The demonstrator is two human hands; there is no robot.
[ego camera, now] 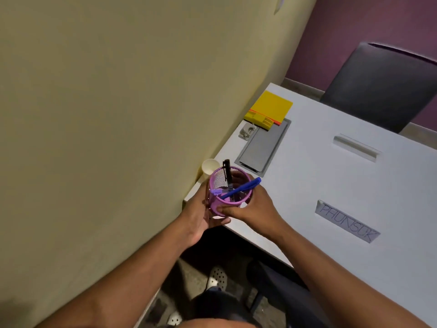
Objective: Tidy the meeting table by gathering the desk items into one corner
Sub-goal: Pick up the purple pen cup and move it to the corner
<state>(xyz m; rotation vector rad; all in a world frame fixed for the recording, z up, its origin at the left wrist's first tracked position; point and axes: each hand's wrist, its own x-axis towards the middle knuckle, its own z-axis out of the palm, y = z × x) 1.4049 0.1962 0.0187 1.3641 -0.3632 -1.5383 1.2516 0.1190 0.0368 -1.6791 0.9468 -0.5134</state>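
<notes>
Steadying the purple pen cup (pixel 228 197) between left hand (pixel 201 214) and right hand (pixel 254 205), both wrapped round it, keeps pens upright above the surface (pixel 307 185) corner at nine o'clock.

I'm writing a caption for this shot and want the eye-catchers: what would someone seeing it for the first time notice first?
First, the purple mesh pen holder gripped by both hands, the left hand and the right hand, at the near corner of the white table by the wall, with a blue pen and a black pen inside. Next, the bright yellow pad farther along the wall edge.
</notes>
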